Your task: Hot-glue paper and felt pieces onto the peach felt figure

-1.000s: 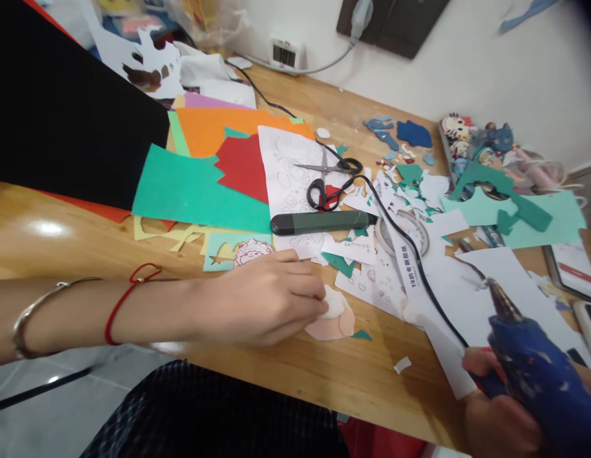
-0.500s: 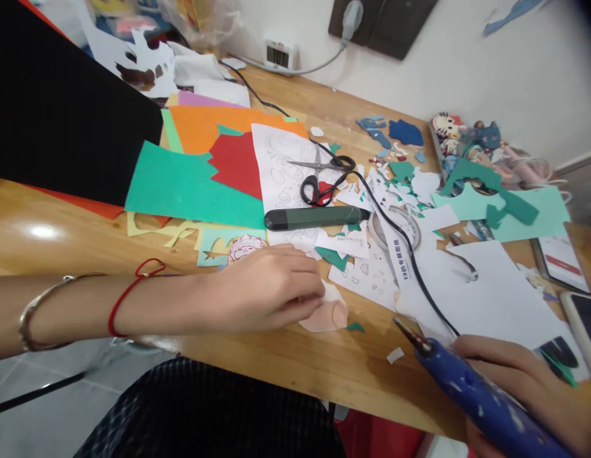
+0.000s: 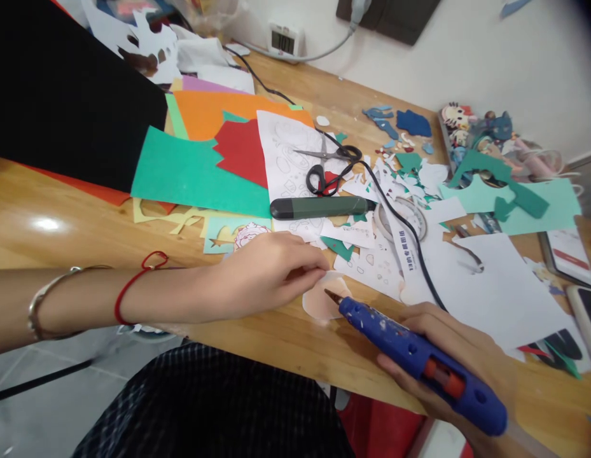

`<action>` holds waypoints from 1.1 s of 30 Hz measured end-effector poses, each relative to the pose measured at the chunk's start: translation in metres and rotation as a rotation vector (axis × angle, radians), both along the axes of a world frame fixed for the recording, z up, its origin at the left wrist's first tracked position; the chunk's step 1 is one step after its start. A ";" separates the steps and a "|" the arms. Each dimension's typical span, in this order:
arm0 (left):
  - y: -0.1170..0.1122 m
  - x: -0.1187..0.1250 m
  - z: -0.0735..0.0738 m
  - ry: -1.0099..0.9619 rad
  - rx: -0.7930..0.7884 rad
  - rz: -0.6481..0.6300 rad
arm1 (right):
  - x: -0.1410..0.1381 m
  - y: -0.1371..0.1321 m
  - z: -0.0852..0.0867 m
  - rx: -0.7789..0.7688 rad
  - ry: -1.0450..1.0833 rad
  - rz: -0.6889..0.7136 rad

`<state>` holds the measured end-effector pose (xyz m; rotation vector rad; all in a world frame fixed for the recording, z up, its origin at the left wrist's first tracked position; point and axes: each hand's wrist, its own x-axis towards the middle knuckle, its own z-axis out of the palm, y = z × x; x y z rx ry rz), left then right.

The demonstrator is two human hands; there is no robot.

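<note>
In my right hand point(image 3: 455, 356) is a blue pen-shaped glue gun point(image 3: 422, 362), spotted with pale residue, with an orange-red part in its side. Its metal tip lies over a rounded peach paper cutout point(image 3: 317, 300) near the table's front edge; whether they touch I cannot tell. My left hand point(image 3: 271, 273) has thumb and fingers pinched together at the cutout's upper edge. A black cord point(image 3: 410, 229) leads toward my right hand. Just beyond my left hand lie a green-handled cutter point(image 3: 319, 207) and a small drawn figure point(image 3: 250, 235).
Open scissors point(image 3: 324, 154) rest on a sheet of line drawings point(image 3: 288, 152). Colored sheets, including green point(image 3: 200, 172) and black point(image 3: 76, 95), cover the left. White sheets point(image 3: 505, 280) and green scraps crowd the right, beside a phone point(image 3: 584, 302). A tape roll point(image 3: 422, 222) lies under the cord.
My right hand has brought the glue gun leftward, so its tip is now over the peach cutout. My left hand stays at the cutout, fingers pinched. The view has shifted slightly.
</note>
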<state>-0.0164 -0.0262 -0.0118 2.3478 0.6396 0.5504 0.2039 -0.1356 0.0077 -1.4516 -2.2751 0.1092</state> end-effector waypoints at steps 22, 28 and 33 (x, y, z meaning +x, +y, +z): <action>0.003 -0.001 -0.010 -0.073 0.042 0.093 | 0.004 -0.011 -0.007 -0.127 -0.144 -0.097; 0.002 -0.001 -0.009 -0.040 0.055 0.092 | 0.006 -0.021 -0.002 -0.127 -0.064 -0.136; 0.004 -0.004 -0.008 -0.007 0.117 0.054 | 0.005 -0.020 0.001 -0.105 -0.023 -0.144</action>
